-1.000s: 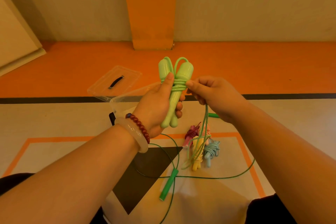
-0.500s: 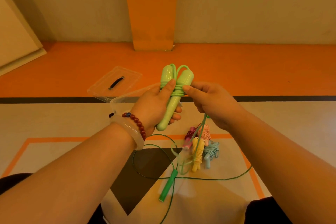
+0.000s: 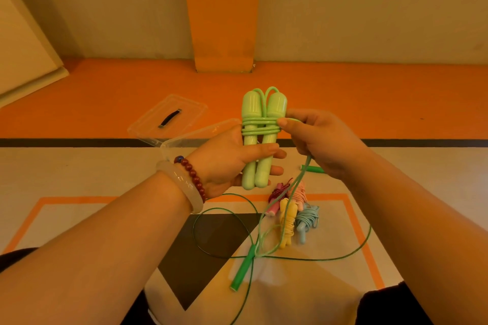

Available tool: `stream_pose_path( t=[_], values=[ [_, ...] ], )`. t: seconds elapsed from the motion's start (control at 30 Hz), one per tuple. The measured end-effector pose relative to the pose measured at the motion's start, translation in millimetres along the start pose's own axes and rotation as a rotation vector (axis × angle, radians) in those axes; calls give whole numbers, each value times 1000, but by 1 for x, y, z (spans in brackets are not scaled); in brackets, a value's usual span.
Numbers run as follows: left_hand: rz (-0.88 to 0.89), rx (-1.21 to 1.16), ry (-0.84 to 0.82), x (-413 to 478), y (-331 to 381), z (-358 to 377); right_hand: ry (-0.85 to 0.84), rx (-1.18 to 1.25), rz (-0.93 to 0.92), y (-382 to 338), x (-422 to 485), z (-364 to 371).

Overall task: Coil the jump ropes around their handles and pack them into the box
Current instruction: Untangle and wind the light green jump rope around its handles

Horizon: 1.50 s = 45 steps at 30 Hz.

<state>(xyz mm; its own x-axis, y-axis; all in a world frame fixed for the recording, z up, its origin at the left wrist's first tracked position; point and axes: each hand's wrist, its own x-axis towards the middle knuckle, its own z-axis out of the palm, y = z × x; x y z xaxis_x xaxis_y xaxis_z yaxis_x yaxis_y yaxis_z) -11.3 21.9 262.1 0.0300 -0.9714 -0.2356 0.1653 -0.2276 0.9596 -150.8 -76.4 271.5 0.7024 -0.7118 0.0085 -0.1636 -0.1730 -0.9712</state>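
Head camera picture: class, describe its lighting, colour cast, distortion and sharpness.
Head view: warm orange-yellow cast throughout, soft light, only faint shadows. Head view: wide-angle stretch makes both forearms loom at the lower edge. Head view: the light green handles in the left hand and the rope pinched by the right hand look reasonably sharp, without motion blur.

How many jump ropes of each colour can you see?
light green rope: 1
dark green rope: 1
dark red rope: 1
pink rope: 1
yellow rope: 1
light blue rope: 1
Total: 6
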Motion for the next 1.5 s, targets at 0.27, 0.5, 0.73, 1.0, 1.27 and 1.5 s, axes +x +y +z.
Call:
stream_pose_path(
  t=[0.27,0.5,0.73,1.0,1.27,1.5],
  values=[
    [28,-105,91,4,-9,5,47,39,-21,-6,-5,11],
    [121,-125,202,8,-8,14,57,268,41,-5,-1,11],
    [131,-86,181,3,-3,10,-55,312,18,0,2,0],
    [119,-103,66,-1,1,8,2,224,21,-4,0,-3],
    [127,-221,53,-1,-1,11,10,157,19,-5,-1,-3],
    [190,-108,198,3,-4,11,20,149,11,-4,0,1]
  ],
)
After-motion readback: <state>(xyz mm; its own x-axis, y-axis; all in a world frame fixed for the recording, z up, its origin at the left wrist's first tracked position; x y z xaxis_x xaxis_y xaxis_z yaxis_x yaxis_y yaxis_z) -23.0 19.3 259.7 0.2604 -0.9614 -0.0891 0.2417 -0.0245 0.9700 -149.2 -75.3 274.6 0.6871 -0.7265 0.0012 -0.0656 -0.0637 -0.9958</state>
